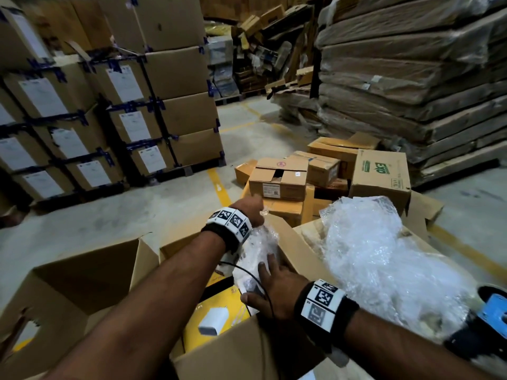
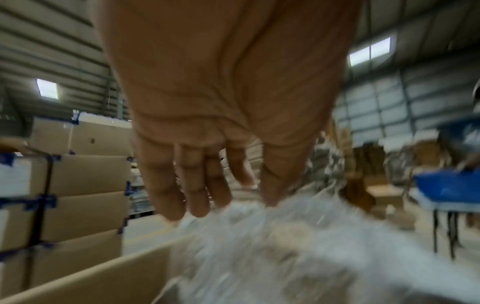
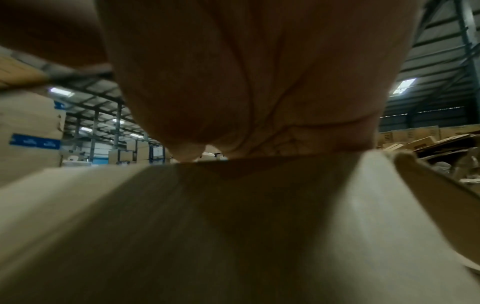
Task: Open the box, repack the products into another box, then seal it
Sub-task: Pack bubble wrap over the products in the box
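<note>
A bubble-wrapped product (image 1: 258,248) stands tilted over the far right corner of an open cardboard box (image 1: 82,283). My left hand (image 1: 248,208) pinches its top end; in the left wrist view the left hand (image 2: 221,195) has thumb and fingertips on the blurred wrap (image 2: 285,236). Thumb and fingers of my right hand (image 1: 267,289) hold its lower end. Inside the box lie yellow product boxes (image 1: 216,303) and a white charger (image 1: 212,320). In the right wrist view my right hand (image 3: 259,82) shows only its palm above a cardboard flap (image 3: 233,226); the fingers are hidden.
A second box (image 1: 304,229) on the right holds a heap of loose bubble wrap (image 1: 384,256). A blue tape dispenser (image 1: 491,316) lies at the right edge. Small cartons (image 1: 301,176) litter the floor ahead. Stacked cartons (image 1: 109,105) stand left, flattened cardboard (image 1: 411,78) right.
</note>
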`<state>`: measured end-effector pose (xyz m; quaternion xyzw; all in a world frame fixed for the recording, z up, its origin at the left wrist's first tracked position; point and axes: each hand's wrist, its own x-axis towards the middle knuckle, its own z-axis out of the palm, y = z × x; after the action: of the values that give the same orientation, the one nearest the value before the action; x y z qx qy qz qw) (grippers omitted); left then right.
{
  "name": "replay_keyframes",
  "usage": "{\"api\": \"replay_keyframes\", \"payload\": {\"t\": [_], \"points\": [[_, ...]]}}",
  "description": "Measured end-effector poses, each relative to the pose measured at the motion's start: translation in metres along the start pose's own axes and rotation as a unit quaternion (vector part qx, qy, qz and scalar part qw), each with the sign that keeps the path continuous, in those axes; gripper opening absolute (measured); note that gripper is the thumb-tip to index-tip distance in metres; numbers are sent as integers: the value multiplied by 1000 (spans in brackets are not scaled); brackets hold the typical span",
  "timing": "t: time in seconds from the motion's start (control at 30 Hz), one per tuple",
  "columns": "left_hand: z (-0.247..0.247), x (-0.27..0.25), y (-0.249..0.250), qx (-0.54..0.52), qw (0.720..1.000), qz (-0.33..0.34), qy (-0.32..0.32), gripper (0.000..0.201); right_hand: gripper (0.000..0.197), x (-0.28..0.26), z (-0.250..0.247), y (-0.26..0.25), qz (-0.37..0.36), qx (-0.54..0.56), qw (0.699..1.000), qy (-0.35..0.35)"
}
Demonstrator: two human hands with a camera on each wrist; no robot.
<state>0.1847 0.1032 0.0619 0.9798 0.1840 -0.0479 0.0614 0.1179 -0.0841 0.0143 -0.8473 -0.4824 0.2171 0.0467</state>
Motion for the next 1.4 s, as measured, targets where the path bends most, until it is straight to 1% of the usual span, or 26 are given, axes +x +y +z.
{"api": "replay_keyframes", "payload": {"t": [0.03,0.1,0.17,0.2,0.27,0.3,0.37,0.43,0.5,0.57,0.63,0.67,0.7,0.77,0.8,0.87,0.9,0.93,0.97,1.0,1.07,1.1,1.2,1.27,1.33,1.4], "points": [[-3,-3,3,-7,999,18,-38,41,131,6,3,2,10,3,1000,14],[0,-8,8,27,995,25,-97,44,124,16,5,6,28,5,999,30],[12,-12,6,59,991,11,-116,46,123,24,5,7,41,-5,999,25],[21,-14,3,69,991,-3,-113,49,123,26,4,7,43,-18,999,16],[36,-16,-7,74,994,-26,-82,60,123,28,3,3,48,-36,998,-8],[37,-19,-8,72,995,-30,-62,60,123,26,2,1,54,-38,998,-22],[35,-18,-5,64,996,-47,-36,50,118,20,4,0,54,-27,998,-31],[27,-18,0,84,994,-60,-26,42,118,9,8,0,21,-20,1000,-2],[20,-19,4,112,990,-79,-23,35,127,-4,10,1,-40,-35,998,28],[14,-16,6,122,989,-81,-8,28,121,-9,11,3,-86,-46,994,53],[0,-21,9,108,992,-59,13,24,110,-8,10,5,-100,-40,992,63],[-6,-23,10,95,995,-27,19,23,104,-6,10,6,-98,-30,993,63],[-11,-25,12,77,997,10,4,23,100,-3,9,6,-98,-16,994,55],[-16,-32,15,37,994,72,-68,22,99,1,6,7,-90,22,995,37],[-15,-35,16,23,990,94,-101,22,95,2,3,7,-79,41,996,28],[-9,-41,18,31,982,116,-143,27,83,0,-3,6,-63,56,996,13],[-4,-43,18,47,980,118,-154,31,84,0,-4,6,-67,52,996,12],[2,-44,16,68,978,113,-159,35,91,-1,-4,5,-72,47,996,13],[8,-44,15,88,978,102,-158,37,98,-2,-3,5,-76,39,996,9],[13,-44,12,98,979,95,-152,39,98,-3,-2,4,-78,28,997,6],[23,-41,8,116,979,78,-146,45,84,-2,2,4,-62,25,998,1],[29,-37,7,121,981,71,-132,51,83,0,3,4,-61,27,998,-1],[42,-30,6,136,989,53,-38,69,113,7,9,7,-81,16,997,-2],[50,-27,7,132,991,17,-16,68,119,10,12,8,-86,-1,996,-6],[56,-26,6,101,995,-3,-5,62,116,9,12,9,-68,-5,998,-5],[60,-25,7,70,997,-7,3,54,98,8,11,8,-40,0,999,-23]]}}
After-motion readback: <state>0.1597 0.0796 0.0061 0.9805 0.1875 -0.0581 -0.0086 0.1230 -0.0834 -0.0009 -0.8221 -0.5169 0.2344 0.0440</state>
